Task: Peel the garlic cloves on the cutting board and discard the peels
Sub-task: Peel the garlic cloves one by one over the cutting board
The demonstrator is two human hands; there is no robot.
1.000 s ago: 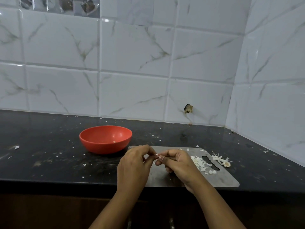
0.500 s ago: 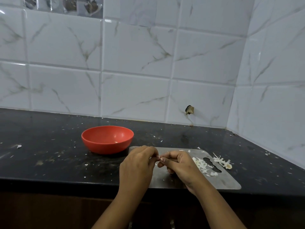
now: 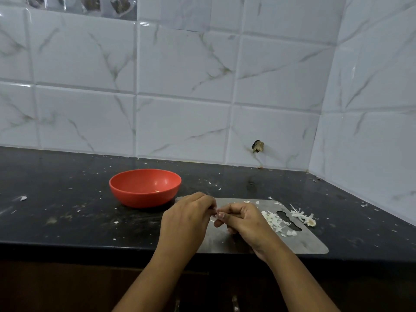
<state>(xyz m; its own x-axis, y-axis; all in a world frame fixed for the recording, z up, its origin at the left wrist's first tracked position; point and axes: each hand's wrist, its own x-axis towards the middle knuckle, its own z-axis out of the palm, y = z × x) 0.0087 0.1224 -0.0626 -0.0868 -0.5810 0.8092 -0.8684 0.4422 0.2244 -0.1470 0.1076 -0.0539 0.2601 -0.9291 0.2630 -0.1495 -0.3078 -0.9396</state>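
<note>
As a moment earlier, the left hand (image 3: 189, 218) and right hand (image 3: 243, 219) met fingertip to fingertip, both pinching the garlic clove (image 3: 215, 213) between them above the cutting board (image 3: 304, 243), its axis hidden.

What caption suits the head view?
Left hand and right hand pinch garlic over a grey metal cutting board beside a round red bowl.
</note>
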